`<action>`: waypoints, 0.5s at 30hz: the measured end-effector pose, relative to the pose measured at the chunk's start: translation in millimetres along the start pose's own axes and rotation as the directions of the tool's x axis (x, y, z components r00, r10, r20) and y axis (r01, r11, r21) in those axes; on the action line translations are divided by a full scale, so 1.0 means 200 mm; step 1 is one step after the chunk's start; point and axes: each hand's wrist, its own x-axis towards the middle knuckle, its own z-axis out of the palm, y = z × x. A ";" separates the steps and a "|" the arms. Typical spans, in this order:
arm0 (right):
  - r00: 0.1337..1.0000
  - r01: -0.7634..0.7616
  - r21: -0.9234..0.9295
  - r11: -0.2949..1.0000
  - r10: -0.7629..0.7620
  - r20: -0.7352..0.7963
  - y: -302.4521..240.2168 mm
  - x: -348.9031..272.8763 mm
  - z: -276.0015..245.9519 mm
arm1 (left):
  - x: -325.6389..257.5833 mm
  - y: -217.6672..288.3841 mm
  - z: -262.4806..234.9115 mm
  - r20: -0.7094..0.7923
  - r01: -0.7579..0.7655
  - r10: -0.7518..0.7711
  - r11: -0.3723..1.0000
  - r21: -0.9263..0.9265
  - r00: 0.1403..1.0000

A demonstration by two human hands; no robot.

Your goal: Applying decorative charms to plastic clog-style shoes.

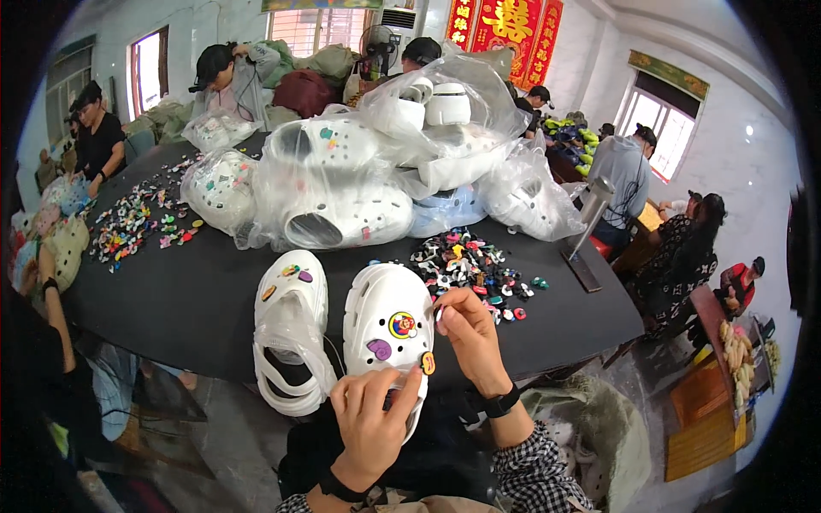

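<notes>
Left hand (369, 416) grips the white clog (386, 329), right hand (469, 329) pinches a small charm; clear bags (342, 184) on the desk (188, 291) hold more white clogs.

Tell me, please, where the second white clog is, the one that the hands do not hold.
In the head view, the second white clog lies on the black table near its front edge, just left of the clog that the left hand grips.

The room has white walls (753, 171) and bright windows (663, 128) on both sides. A large black table (171, 291) fills the middle. Red banners (505, 26) hang at the back, beside a standing air conditioner (398, 26).
</notes>
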 end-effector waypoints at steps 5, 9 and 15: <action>0.999 -0.036 -0.149 0.988 0.040 0.024 -0.06 -0.03 0.04 | 0.01 -0.01 -0.01 0.003 0.004 -0.004 1.000 -0.019 1.000; 1.000 -0.005 -0.355 0.935 0.008 0.009 -0.07 -0.02 0.04 | 0.03 -0.02 -0.05 0.104 0.004 -0.001 1.000 -0.029 0.995; 1.000 -0.017 -0.314 0.949 0.012 -0.017 -0.02 -0.02 0.01 | 0.01 -0.05 -0.06 0.164 0.038 -0.048 0.997 0.069 0.985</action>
